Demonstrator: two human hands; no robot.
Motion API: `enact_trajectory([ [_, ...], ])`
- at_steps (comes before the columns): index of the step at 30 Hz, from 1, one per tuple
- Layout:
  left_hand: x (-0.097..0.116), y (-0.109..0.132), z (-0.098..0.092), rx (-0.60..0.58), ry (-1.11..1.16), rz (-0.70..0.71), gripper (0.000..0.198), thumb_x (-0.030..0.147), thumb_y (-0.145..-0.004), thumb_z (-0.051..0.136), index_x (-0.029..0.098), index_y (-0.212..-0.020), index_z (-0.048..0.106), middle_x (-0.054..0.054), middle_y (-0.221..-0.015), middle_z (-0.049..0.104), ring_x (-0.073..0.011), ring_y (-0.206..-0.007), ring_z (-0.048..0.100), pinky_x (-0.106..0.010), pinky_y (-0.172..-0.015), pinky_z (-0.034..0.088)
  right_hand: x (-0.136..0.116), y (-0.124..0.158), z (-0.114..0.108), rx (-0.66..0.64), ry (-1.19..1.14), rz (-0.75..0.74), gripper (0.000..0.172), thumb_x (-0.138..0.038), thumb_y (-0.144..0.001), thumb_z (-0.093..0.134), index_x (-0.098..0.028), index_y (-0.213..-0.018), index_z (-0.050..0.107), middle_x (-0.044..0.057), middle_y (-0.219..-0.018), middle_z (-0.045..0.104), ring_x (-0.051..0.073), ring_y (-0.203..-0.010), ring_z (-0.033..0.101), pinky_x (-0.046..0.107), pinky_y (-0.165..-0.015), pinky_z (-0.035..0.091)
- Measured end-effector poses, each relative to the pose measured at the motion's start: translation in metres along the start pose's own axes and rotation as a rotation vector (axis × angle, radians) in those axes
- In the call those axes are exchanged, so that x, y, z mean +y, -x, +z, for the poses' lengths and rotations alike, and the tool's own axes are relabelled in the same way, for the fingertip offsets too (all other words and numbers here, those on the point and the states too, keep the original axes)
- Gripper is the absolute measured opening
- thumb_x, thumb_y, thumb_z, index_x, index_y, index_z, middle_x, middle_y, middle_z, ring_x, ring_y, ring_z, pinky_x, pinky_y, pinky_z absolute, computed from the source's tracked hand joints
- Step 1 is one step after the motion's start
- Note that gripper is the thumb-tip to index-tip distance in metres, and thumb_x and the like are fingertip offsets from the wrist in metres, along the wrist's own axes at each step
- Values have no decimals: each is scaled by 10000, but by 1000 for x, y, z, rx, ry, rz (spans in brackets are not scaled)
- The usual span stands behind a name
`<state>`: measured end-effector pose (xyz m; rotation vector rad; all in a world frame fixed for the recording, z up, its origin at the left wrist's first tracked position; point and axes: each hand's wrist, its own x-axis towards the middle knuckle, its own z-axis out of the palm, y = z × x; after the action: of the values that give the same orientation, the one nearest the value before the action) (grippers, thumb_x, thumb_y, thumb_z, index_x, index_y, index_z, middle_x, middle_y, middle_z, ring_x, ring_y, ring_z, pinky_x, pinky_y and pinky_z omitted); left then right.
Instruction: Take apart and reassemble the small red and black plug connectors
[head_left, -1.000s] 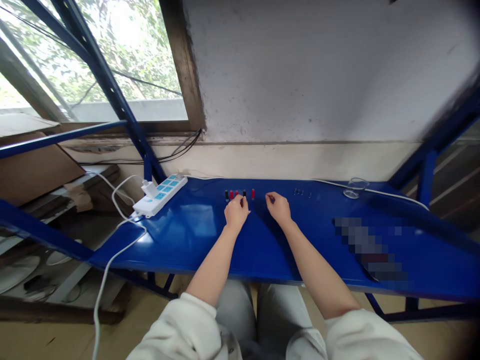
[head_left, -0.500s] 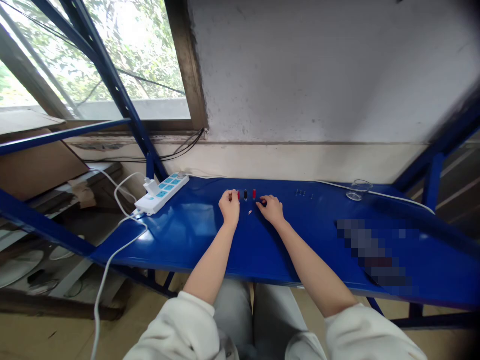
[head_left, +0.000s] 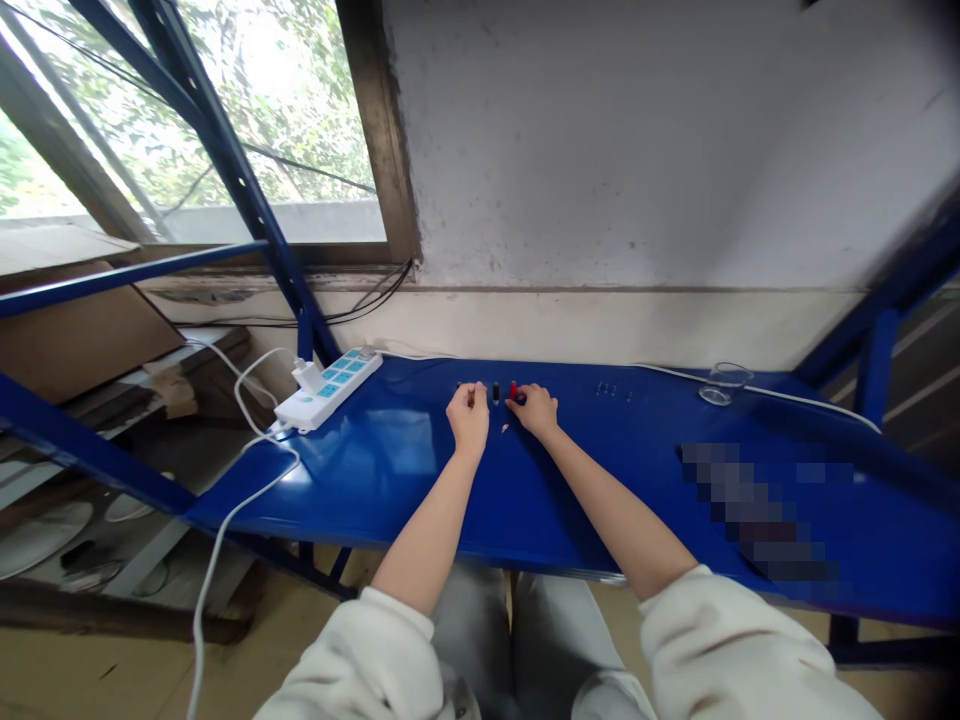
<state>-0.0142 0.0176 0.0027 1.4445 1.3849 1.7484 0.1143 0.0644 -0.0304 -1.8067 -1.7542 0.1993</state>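
Observation:
A row of small red and black upright pieces stands near the back of the blue metal shelf (head_left: 390, 470). My left hand (head_left: 469, 417) rests curled over the left part of that row and hides those pieces. My right hand (head_left: 535, 409) is closed in a pinch on a red piece (head_left: 514, 392) at the row's right end. A black piece (head_left: 496, 392) stands free between my two hands. A tiny pale scrap (head_left: 505, 428) lies on the shelf just in front of my right hand.
A white power strip (head_left: 328, 388) with blue sockets and a white cable lies at the shelf's back left. Several tiny dark parts (head_left: 611, 388) sit right of my hands. A clear glass dish (head_left: 721, 383) stands at the back right, a thin white cable passing beside it.
My right hand has moved left and taken hold of the red piece at the row's end. My left hand has stayed on the left pieces of the row.

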Motion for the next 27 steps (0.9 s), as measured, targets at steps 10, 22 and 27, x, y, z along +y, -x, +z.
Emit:
enact_trajectory([
  [10, 14, 12, 6, -274, 19, 86, 691, 372, -697, 617, 251, -1304, 310, 44, -720, 538, -29, -436, 399, -162, -493, 383, -2, 30, -50, 23, 2, -231, 224, -197, -818, 407, -193, -962, 578, 72, -881, 614, 179, -809, 549, 264, -641, 343],
  [22, -4, 10, 12, -411, -25, 101, 208, 285, -799, 470, 214, -952, 591, -29, -815, 642, -81, -502, 529, -196, -497, 432, 4, 43, -58, 123, -316, -292, 374, -195, -847, 268, -169, -1149, 487, 98, -981, 588, 169, -835, 560, 292, -731, 408],
  [27, -3, 12, 14, -430, 1, 72, 194, 306, -784, 491, 206, -921, 587, -23, -858, 625, -48, -419, 493, -187, -441, 413, 3, 46, -58, 65, -409, -22, 423, -416, -877, 211, -180, -810, 556, 53, -678, 591, 165, -597, 533, 283, -595, 390],
])
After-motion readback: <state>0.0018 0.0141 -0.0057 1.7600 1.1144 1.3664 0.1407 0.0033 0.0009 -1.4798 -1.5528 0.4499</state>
